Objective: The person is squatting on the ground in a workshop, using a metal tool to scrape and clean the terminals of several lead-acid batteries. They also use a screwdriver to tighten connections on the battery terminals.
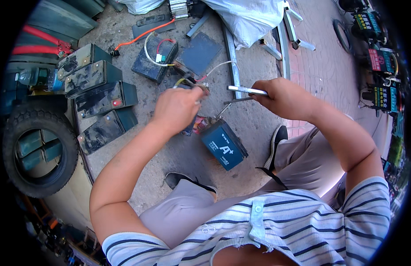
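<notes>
Batteries crowd the left. Right fingers clamp a silver tool, long axis pointing left (left fingers, can't tell).

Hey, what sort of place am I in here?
It looks like an outdoor repair spot, perhaps for electric bikes, though I can't be sure. A row of batteries sits at left with a tire close by, and street paving shows at right.
</notes>
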`<state>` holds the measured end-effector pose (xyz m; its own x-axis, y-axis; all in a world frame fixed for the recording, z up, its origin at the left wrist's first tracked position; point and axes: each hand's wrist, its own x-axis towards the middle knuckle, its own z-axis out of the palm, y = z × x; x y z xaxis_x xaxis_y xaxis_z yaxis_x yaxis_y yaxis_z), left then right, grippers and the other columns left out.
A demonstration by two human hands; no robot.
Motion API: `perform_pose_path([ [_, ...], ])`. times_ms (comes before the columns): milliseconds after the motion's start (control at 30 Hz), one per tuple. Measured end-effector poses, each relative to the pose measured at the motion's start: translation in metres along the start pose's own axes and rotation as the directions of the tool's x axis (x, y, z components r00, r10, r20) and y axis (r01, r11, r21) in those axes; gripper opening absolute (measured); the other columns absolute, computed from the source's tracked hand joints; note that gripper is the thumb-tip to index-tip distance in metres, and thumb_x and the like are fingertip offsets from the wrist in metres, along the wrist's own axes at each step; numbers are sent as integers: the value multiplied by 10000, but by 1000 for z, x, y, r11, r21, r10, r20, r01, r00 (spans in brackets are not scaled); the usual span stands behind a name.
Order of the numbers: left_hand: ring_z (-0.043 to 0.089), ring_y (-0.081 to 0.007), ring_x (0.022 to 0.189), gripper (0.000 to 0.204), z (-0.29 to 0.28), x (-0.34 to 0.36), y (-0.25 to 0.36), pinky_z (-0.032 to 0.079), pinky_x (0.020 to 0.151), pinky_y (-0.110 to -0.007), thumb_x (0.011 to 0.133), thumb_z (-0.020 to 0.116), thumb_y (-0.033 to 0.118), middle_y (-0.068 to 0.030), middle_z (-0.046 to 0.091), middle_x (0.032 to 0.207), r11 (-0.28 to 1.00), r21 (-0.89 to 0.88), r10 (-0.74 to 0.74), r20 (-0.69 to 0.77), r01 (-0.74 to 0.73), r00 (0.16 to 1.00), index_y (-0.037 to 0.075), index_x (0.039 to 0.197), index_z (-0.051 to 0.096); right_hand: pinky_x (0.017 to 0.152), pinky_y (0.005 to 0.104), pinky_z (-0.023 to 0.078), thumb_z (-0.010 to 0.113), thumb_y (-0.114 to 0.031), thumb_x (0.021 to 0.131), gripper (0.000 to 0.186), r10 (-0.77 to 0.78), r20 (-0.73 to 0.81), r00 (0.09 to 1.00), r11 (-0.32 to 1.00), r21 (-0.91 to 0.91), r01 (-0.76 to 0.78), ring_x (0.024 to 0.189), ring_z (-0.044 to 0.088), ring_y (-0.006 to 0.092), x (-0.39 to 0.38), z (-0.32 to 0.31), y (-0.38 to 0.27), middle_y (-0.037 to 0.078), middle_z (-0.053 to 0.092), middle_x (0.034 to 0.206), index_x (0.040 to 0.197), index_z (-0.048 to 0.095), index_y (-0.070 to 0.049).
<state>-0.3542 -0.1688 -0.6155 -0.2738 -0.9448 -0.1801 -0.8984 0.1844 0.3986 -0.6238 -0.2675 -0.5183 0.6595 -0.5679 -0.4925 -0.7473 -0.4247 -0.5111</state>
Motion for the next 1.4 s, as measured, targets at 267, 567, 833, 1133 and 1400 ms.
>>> perform_pose_path([
  [267,679,-287,806,220,40,51,-7,532,706,-437,871,614,117,-105,572,979,956,232,211,-110,-182,971,142,1086,653,722,444,537,624,-156,964,179,-12,1,1000,986,-165,12,769,681,360,11,9,-9,185,694,824,1096,685,-50],
  [567,677,-371,974,260,50,64,-6,546,804,-466,851,654,101,-149,633,1049,999,-48,13,193,-3,981,100,1109,618,745,513,544,626,-205,915,185,-3,-15,1000,980,-198,0,822,690,402,12,10,-19,184,712,848,1044,709,-102],
  [833,639,-415,1016,291,7,91,-54,529,858,-491,859,628,28,-178,609,1132,979,-137,-191,-330,153,924,88,1143,653,728,528,541,612,-216,912,194,-31,103,994,970,-239,55,819,690,414,-3,17,-18,185,703,833,1054,683,-106],
  [1133,670,-430,1093,288,-9,131,-86,546,911,-514,1002,499,190,-207,594,1344,784,-139,-621,-201,605,758,49,1223,618,732,520,540,605,-181,898,184,-31,42,999,973,-228,40,846,692,405,0,19,-17,182,705,853,1040,691,-101],
  [1400,694,-413,1044,271,8,121,-77,552,910,-495,928,533,155,-229,720,1099,866,-20,-497,-160,500,853,38,1111,695,740,452,565,650,-181,891,224,12,107,994,947,-322,24,842,713,338,-3,25,-28,137,735,897,1094,739,-151],
])
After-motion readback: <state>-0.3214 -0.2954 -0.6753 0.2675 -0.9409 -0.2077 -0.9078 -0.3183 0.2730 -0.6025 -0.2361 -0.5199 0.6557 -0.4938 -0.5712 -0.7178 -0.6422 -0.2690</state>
